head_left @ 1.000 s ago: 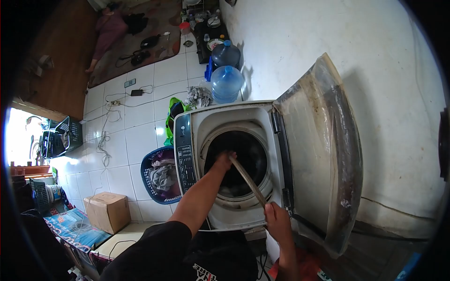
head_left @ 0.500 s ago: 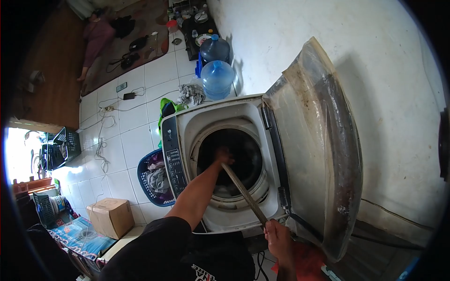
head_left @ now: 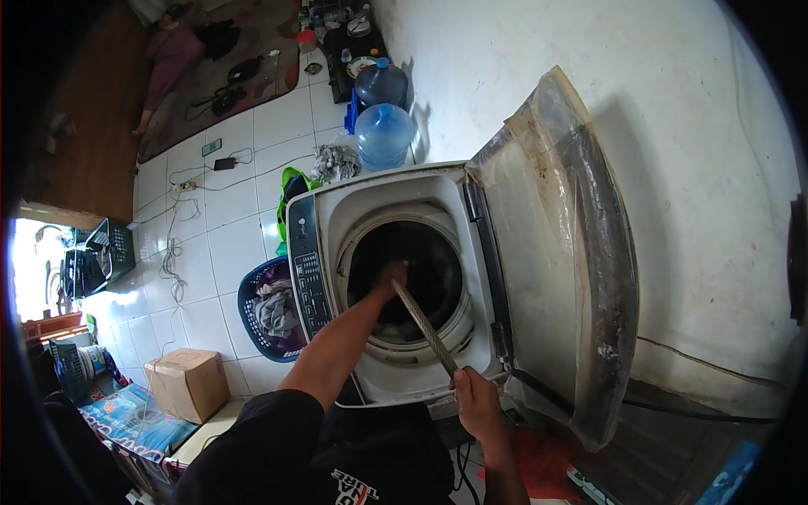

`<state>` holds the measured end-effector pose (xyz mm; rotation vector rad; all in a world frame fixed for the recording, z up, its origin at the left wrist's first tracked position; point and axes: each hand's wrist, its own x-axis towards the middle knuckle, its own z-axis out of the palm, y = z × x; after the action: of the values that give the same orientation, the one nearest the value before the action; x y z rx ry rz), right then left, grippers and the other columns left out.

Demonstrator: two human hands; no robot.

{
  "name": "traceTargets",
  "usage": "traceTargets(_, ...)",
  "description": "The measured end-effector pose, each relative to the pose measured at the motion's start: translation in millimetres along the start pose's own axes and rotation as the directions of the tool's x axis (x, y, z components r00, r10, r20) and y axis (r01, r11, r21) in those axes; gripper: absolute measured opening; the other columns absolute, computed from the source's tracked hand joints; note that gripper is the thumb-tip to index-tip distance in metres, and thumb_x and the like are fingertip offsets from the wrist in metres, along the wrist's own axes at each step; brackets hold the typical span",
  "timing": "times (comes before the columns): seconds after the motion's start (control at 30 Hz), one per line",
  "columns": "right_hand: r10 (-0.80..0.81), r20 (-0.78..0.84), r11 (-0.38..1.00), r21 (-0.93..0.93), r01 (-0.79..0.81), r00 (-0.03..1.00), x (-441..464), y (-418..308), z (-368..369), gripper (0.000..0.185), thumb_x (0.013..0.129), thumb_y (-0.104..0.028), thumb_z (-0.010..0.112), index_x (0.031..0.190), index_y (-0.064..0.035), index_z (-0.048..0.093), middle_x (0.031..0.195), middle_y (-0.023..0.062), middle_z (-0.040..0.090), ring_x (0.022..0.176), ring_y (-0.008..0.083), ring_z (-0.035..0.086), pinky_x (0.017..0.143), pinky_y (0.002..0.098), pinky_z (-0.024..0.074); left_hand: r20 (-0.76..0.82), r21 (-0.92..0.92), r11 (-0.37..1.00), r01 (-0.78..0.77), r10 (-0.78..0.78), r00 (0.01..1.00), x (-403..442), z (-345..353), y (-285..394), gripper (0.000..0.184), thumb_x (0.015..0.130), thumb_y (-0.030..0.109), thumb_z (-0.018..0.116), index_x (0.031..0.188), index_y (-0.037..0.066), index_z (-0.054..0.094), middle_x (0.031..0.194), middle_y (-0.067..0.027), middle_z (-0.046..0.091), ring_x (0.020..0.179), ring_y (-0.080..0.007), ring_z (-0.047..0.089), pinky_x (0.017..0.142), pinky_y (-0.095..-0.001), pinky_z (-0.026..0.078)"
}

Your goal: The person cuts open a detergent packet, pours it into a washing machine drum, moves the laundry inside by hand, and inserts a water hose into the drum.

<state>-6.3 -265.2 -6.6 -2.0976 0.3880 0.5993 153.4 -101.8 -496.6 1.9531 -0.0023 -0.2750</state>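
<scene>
At the open washing machine (head_left: pixel 406 389), the right hand (head_left: pixel 476 401) is wrapped shut round a ribbed hose (head_left: pixel 427 328), the left hand (head_left: pixel 392 276) down the drum (head_left: pixel 431 252), grip too dim to tell.

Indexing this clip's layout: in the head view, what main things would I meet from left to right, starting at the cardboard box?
Cardboard box → blue laundry basket → control panel → left hand → ribbed hose → raised lid.

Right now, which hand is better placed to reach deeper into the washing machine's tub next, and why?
Left, I'd judge: the left hand reaches into the tub, while the right hand grips the hose by the edge of the washing machine.
</scene>
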Motion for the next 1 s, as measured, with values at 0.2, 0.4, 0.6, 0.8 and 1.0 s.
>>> traceTargets(0.2, 0.046, -0.006, 0.989, 0.138, -0.045, 0.999, -8, 18, 2, 0.043, 0.107, -0.036, 0.045, 0.086, -0.0014, 0.061, 0.057, 0.0067, 0.051, 0.052, 0.0182, 0.053, 0.054, 0.0349, 0.0427, 0.281, -0.645, 0.409, 0.646, -0.659, 0.698, -9, -69, 108, 0.038, 0.101, 0.027, 0.047, 0.132, 0.007, 0.056, 0.126, -0.0155, 0.058, 0.111, -0.0349, 0.061, 0.096, -0.053, 0.05)
traceTargets(0.4, -0.018, -0.062, 0.998, 0.066, 0.022, 0.998, 2, 19, 22, 0.045, 0.107, -0.037, 0.042, 0.086, -0.0012, 0.061, 0.057, 0.0089, 0.055, 0.054, 0.0205, 0.059, 0.055, 0.036, 0.0445, 0.452, -0.579, 0.34, 0.741, -0.622, 0.639, -20, -92, 190, 0.065, 0.101, 0.046, 0.048, 0.151, 0.008, 0.036, 0.146, -0.0205, 0.043, 0.129, -0.0385, 0.05, 0.108, -0.0586, 0.041)
traceTargets(0.6, 0.107, 0.098, 0.985, 0.125, -0.119, 0.989, 37, 9, 57, 0.048, 0.107, -0.04, 0.04, 0.09, -0.0023, 0.064, 0.063, 0.0099, 0.063, 0.063, 0.0222, 0.069, 0.062, 0.0384, 0.053, 0.573, -0.712, 0.052, 0.701, -0.533, 0.622, -73, -116, 262, 0.049, 0.104, 0.043, 0.048, 0.135, 0.006, 0.047, 0.129, -0.0211, 0.06, 0.108, -0.0318, 0.062, 0.093, -0.0499, 0.05)
traceTargets(0.8, 0.052, 0.71, 0.899, 0.273, -0.342, 0.702, 99, 26, 64, 0.054, 0.105, -0.049, 0.039, 0.115, -0.0029, 0.064, 0.095, 0.0117, 0.074, 0.091, 0.0262, 0.072, 0.086, 0.0446, 0.0546, 0.424, -0.822, 0.105, 0.56, -0.545, 0.724, -126, -138, 275, 0.03, 0.105, 0.037, 0.049, 0.121, 0.012, 0.052, 0.074, -0.0017, 0.053, 0.053, -0.0107, 0.042, 0.046, -0.0264, 0.036)
traceTargets(1.0, 0.063, 0.382, 0.297, 0.875, -0.383, 0.922, 216, 54, 83, 0.059, 0.105, -0.049, 0.041, 0.147, -0.0073, 0.039, 0.151, 0.0198, 0.042, 0.135, 0.0385, 0.047, 0.106, 0.0572, 0.0415, 0.443, -0.815, 0.095, 0.572, -0.534, 0.72, -167, -149, 316, 0.044, 0.106, 0.048, 0.043, 0.131, 0.013, 0.052, 0.066, 0.0037, 0.037, 0.046, -0.0062, 0.029, 0.042, -0.0232, 0.025)
